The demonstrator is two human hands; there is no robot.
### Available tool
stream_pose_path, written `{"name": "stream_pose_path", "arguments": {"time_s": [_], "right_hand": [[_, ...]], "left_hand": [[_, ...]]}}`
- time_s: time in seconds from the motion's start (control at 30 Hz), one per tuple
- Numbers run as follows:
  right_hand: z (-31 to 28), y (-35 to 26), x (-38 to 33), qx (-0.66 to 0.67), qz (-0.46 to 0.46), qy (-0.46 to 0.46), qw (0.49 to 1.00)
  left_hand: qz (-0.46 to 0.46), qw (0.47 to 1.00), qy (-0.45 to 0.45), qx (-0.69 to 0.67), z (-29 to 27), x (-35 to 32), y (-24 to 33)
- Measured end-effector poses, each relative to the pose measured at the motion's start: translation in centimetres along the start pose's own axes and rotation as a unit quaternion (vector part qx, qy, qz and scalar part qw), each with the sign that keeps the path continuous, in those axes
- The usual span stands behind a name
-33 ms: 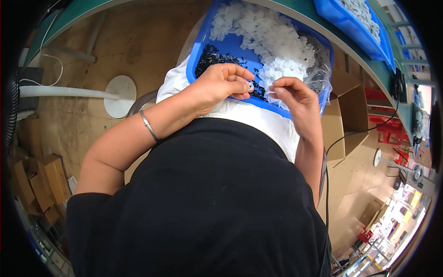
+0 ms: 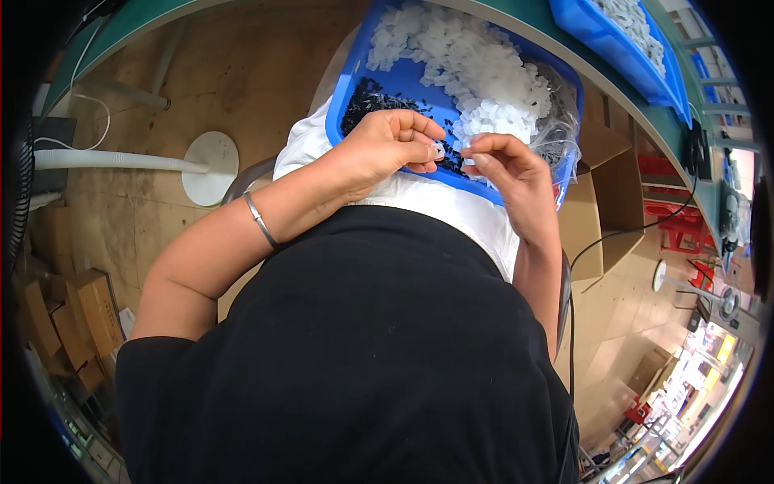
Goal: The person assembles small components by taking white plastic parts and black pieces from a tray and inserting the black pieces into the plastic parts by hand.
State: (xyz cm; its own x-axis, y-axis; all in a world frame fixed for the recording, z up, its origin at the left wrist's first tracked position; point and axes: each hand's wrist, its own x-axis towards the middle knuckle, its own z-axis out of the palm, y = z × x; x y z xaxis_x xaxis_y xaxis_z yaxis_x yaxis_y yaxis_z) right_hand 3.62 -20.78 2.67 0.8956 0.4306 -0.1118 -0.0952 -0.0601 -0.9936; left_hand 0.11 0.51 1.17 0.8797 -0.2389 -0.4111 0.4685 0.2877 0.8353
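Note:
My left hand point(image 2: 393, 148) is closed in a pinch over the front of a blue bin point(image 2: 334, 113). Between its thumb and forefinger sits a small whitish plastic piece point(image 2: 439, 151) with a dark spot on it. Just to the right, my right hand point(image 2: 509, 165) has thumb and fingertips pressed together. A pale bit shows at those fingertips, too small to name. Behind both hands lies a heap of translucent white plastic pieces point(image 2: 451, 56). Small black parts point(image 2: 372, 103) are scattered at the bin's left and under my hands.
The bin rests on my lap, under the curved edge of a green table point(image 2: 637, 89). Clear plastic bags point(image 2: 556, 133) lie at its right side. A second blue bin point(image 2: 677, 85) sits on the table. A cardboard box point(image 2: 617, 189) and a black cable point(image 2: 625, 235) are at the right.
My right hand has moved slightly left, its fingertips closer to the piece in my left hand. My left hand has stayed in place.

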Motion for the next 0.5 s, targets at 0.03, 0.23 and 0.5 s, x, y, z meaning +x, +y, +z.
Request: {"name": "stream_pose_path", "arguments": {"time_s": [0.03,0.23,0.5], "right_hand": [[0.60,-0.06,0.07,0.017,0.014,-0.017,1.000],[1.08,0.29,0.17,-0.001,0.040,-0.038,0.998],[1.44,-0.08,0.05,0.011,0.059,-0.023,0.998]], "left_hand": [[0.015,1.000,-0.002,0.019,0.02,-0.05,0.01],[0.003,0.999,-0.033,-0.021,-0.12,0.03,-0.71],[-0.003,1.000,-0.019,-0.020,0.03,-0.03,-0.42]]}}
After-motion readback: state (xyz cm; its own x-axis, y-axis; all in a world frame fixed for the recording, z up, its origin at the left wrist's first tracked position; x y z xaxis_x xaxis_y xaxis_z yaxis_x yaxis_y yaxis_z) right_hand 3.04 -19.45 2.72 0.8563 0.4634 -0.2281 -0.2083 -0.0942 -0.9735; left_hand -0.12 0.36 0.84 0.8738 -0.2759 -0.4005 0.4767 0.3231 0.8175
